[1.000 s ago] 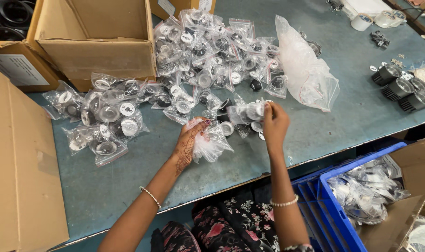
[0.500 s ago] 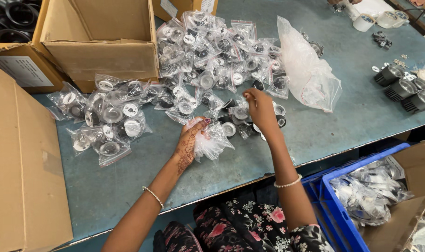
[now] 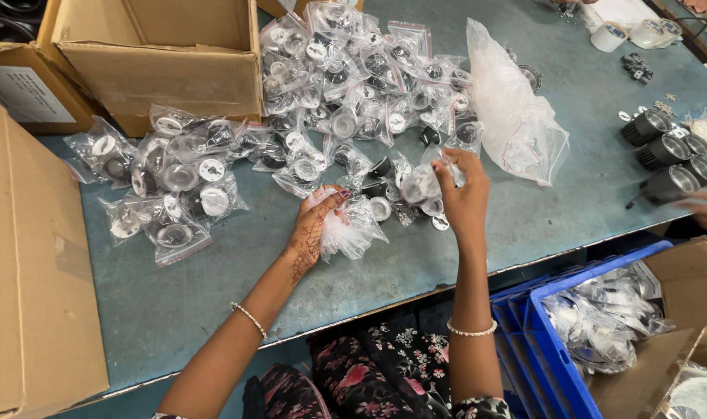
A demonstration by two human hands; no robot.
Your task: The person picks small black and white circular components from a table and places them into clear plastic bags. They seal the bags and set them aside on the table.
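Seen from above, a person's two bare hands work at a blue-green table [image 3: 524,225]. The left hand [image 3: 316,225] is closed around a crumpled clear plastic bag [image 3: 352,231], fingers curled over its top edge; the bag bulges out to the right of the palm and rests on the tabletop. The right hand [image 3: 463,198] is raised slightly, its fingertips pinched shut on a small clear packet [image 3: 421,182] holding a round silver and black part, which hangs just left of the fingers, between the two hands. Directly beyond both hands lies a wide heap of similar small packets [image 3: 353,85] (each with round metal parts inside), and a second cluster of packets [image 3: 167,178] sits further left of the left hand. A large, mostly empty clear bag [image 3: 516,124] stands just beyond and right of the right hand. An open cardboard box [image 3: 163,58] sits at the far left. Near the person's right, below the table edge, is a blue plastic crate [image 3: 555,341] with filled bags inside
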